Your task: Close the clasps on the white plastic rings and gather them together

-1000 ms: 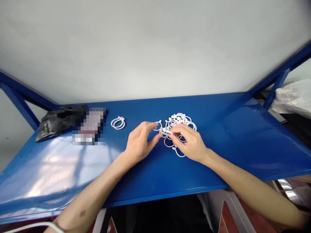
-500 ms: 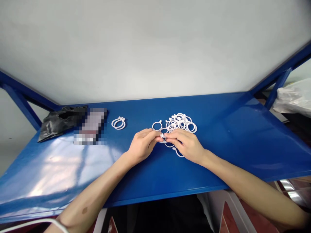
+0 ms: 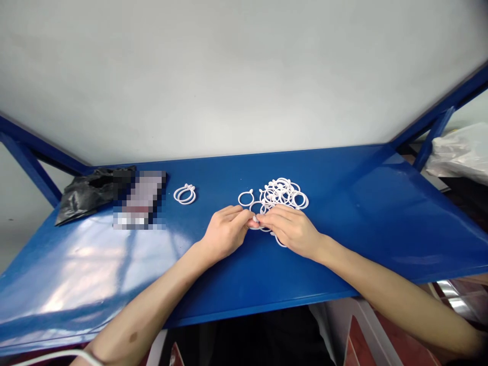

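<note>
My left hand (image 3: 227, 230) and my right hand (image 3: 293, 226) meet fingertip to fingertip over the middle of the blue table. Both are closed in a pinch on a small white ring (image 3: 255, 218) with a knob; most of it is hidden by the fingers. Behind and beside my right hand lies a heap of white knobbed rings (image 3: 282, 191), some overlapping. One separate white ring (image 3: 246, 199) rests just beyond my left fingertips. Another ring (image 3: 280, 241) shows partly from under my right hand.
Farther left on the blue table (image 3: 244, 290) are a few overlapping white rings (image 3: 185, 194). A blurred-out rectangular object (image 3: 143, 198) and a black plastic bag (image 3: 86, 195) lie at the left. Blue frame bars (image 3: 32, 165) edge the sides, with a pale wall (image 3: 236, 76) behind.
My fingertips have drawn closer around the small ring and dipped slightly, so less of its knob shows. The view has shifted a little; the heap looks unchanged.
</note>
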{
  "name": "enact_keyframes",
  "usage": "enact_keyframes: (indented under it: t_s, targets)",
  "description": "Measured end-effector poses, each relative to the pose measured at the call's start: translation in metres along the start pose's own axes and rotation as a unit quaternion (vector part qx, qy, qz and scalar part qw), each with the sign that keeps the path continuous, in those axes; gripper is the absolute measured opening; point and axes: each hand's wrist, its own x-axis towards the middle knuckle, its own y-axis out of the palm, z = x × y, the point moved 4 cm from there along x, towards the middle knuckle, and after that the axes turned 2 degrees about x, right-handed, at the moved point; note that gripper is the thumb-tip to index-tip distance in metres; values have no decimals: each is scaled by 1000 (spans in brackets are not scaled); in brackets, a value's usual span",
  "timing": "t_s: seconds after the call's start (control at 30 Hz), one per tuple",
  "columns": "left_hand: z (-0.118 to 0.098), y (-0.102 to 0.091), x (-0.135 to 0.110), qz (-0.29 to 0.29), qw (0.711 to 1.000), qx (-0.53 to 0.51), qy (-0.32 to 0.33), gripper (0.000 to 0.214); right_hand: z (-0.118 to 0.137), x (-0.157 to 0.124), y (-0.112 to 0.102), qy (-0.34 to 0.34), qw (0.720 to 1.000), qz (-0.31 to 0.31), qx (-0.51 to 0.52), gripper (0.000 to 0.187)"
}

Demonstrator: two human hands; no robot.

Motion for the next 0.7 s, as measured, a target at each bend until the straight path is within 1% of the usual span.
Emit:
enact_keyframes:
  t_s: [0.07,0.13,0.2,0.27,0.33,0.37,0.4,0.47,0.57,0.63,0.7]
  targets:
    - [7,1,2,37,999,24,-3,32,-3,2,0,20,1000,-3,-24,22]
    - [20,-2,5,60,996,66,-24,33,-8,4,-3,39,998,-4,-55,20]
    - [38,-11,6,49,984,143,-93,32,-13,5,-6,60,994,4,-92,19]
    - [59,-26,3,25,953,240,-182,31,-21,3,-8,88,988,21,-129,19]
    - [76,-41,-4,9,916,305,-260,29,-28,1,-9,108,981,43,-158,19]
    - [83,-47,-8,17,901,325,-286,28,-30,0,-8,112,978,51,-167,19]
    - [89,-51,-12,38,889,341,-303,29,-32,0,-8,111,977,55,-173,19]
    - [97,-55,-18,87,876,353,-318,28,-31,0,-8,104,977,55,-175,22]
    - [103,-53,-22,145,872,338,-322,25,-28,2,-8,94,980,42,-169,25]
    - [103,-49,-20,167,874,319,-326,25,-25,3,-9,91,982,34,-162,25]
    - [101,-47,-17,165,880,299,-331,27,-23,4,-10,91,983,33,-156,24]
